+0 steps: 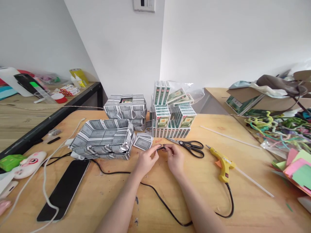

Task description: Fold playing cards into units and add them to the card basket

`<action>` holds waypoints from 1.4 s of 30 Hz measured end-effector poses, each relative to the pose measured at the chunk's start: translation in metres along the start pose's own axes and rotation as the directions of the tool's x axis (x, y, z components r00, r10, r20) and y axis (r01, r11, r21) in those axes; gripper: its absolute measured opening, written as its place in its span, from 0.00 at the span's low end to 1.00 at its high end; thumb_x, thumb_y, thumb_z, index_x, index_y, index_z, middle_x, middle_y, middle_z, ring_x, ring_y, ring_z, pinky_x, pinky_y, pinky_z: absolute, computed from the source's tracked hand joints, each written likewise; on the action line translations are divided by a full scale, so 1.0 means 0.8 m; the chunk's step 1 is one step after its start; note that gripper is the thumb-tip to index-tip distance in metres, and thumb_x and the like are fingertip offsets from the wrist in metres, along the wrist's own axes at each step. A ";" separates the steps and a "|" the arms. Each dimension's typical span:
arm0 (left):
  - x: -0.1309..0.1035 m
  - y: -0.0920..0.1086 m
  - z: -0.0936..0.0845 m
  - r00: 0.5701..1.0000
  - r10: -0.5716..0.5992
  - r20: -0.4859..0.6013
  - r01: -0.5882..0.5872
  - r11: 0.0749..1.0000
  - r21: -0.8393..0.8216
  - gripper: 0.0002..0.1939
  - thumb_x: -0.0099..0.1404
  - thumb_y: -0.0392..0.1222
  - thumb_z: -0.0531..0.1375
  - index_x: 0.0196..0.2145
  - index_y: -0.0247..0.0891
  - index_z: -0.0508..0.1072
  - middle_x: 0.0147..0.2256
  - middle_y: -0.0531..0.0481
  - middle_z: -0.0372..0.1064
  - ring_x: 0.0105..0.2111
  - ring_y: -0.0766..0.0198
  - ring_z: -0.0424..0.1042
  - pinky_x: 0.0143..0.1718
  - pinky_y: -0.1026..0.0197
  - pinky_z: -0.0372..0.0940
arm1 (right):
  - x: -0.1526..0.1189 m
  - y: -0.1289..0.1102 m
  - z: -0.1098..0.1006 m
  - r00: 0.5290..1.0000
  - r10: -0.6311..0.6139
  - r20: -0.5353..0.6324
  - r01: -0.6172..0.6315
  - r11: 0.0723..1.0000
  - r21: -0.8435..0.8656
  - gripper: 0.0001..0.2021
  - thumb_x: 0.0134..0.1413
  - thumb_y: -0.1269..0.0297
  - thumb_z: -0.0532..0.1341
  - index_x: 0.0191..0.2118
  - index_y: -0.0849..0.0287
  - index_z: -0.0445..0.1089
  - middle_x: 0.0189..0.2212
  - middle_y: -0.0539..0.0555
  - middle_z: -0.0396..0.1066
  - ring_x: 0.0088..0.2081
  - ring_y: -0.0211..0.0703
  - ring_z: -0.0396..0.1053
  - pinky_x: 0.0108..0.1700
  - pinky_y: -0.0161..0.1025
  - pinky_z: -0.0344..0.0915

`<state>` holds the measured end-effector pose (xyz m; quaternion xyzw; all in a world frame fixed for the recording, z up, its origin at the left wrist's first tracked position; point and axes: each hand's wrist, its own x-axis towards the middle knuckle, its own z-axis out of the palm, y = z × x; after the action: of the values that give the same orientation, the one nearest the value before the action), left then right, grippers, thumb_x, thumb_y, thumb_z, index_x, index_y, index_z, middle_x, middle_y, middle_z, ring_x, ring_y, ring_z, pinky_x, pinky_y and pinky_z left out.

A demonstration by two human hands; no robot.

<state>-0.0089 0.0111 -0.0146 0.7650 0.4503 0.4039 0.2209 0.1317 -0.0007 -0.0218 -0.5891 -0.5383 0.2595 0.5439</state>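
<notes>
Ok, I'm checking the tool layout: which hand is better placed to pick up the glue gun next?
The right hand, probably: the glue gun lies to its right, while the left hand would have to reach across. Both appear busy with a small dark item, though.

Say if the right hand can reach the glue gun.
Probably yes: bare tabletop this side of the scissors leads to the glue gun, though the right hand looks busy with a small dark piece.

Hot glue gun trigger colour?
Orange trigger on a yellow hot glue gun; head view.
</notes>
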 end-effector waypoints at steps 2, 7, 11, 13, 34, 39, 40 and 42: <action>0.000 0.001 -0.001 1.000 -0.010 -0.003 0.010 0.999 -0.041 0.19 0.57 0.31 0.51 0.46 0.42 0.68 0.42 0.51 0.71 0.38 0.65 0.72 0.42 0.63 0.67 | 0.000 -0.001 -0.001 1.000 -0.006 -0.014 0.006 1.000 -0.028 0.08 0.52 0.62 0.54 0.31 0.58 0.68 0.28 0.53 0.72 0.29 0.42 0.69 0.34 0.38 0.64; 0.003 0.002 -0.003 0.987 -0.143 -0.072 0.116 0.949 -0.295 0.24 0.56 0.29 0.52 0.51 0.40 0.62 0.51 0.47 0.62 0.50 0.62 0.63 0.52 0.57 0.60 | 0.004 0.001 0.000 0.995 0.087 -0.044 -0.081 0.989 0.124 0.10 0.51 0.57 0.55 0.29 0.59 0.66 0.23 0.51 0.69 0.25 0.40 0.66 0.29 0.37 0.62; 0.007 -0.002 0.003 0.962 -0.273 0.018 0.242 0.817 -0.523 0.22 0.57 0.34 0.54 0.51 0.36 0.60 0.50 0.42 0.63 0.48 0.60 0.66 0.48 0.56 0.63 | 0.008 0.000 0.005 0.975 0.210 0.069 -0.219 0.875 0.433 0.11 0.49 0.54 0.57 0.29 0.57 0.61 0.21 0.49 0.67 0.22 0.39 0.66 0.27 0.37 0.64; 0.008 -0.003 0.007 0.951 -0.300 0.070 0.292 0.807 -0.514 0.16 0.58 0.37 0.54 0.45 0.35 0.65 0.44 0.43 0.68 0.44 0.61 0.69 0.46 0.56 0.64 | 0.008 -0.001 0.008 0.964 0.237 0.122 -0.265 0.803 0.534 0.13 0.47 0.53 0.59 0.30 0.56 0.59 0.23 0.50 0.68 0.24 0.40 0.68 0.28 0.39 0.66; 0.011 -0.003 -0.003 0.945 -0.306 -0.114 0.262 0.919 -0.296 0.08 0.57 0.41 0.56 0.33 0.36 0.71 0.31 0.48 0.71 0.32 0.63 0.70 0.35 0.62 0.65 | -0.004 -0.014 0.011 0.994 0.007 0.110 -0.046 0.934 0.355 0.32 0.43 0.63 0.63 0.56 0.54 0.51 0.52 0.58 0.60 0.52 0.47 0.60 0.49 0.45 0.62; 0.007 -0.001 -0.002 0.989 -0.121 -0.088 0.112 0.988 -0.107 0.07 0.59 0.38 0.54 0.34 0.38 0.71 0.33 0.48 0.71 0.36 0.62 0.69 0.40 0.60 0.64 | -0.003 -0.018 0.002 0.995 -0.083 0.059 0.072 0.984 0.162 0.15 0.51 0.64 0.56 0.47 0.55 0.66 0.45 0.57 0.67 0.46 0.46 0.64 0.48 0.45 0.61; 0.008 -0.001 -0.002 0.988 -0.121 -0.097 0.111 0.988 -0.105 0.08 0.59 0.38 0.54 0.35 0.39 0.71 0.33 0.48 0.71 0.36 0.62 0.70 0.39 0.60 0.65 | -0.003 -0.017 0.002 0.996 -0.069 0.055 0.060 0.989 0.138 0.12 0.51 0.63 0.56 0.42 0.56 0.69 0.40 0.57 0.70 0.42 0.46 0.66 0.45 0.44 0.62; 0.008 0.000 -0.002 0.984 -0.131 -0.121 0.118 0.987 -0.109 0.09 0.59 0.38 0.54 0.38 0.38 0.70 0.34 0.48 0.71 0.35 0.63 0.70 0.39 0.60 0.65 | -0.003 -0.014 0.003 0.999 -0.014 0.046 0.008 0.991 0.133 0.09 0.50 0.62 0.56 0.35 0.57 0.71 0.33 0.55 0.72 0.35 0.45 0.68 0.40 0.42 0.64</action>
<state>-0.0083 0.0166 -0.0113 0.6958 0.4894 0.4598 0.2548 0.1252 -0.0039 -0.0125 -0.5423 -0.5357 0.3055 0.5706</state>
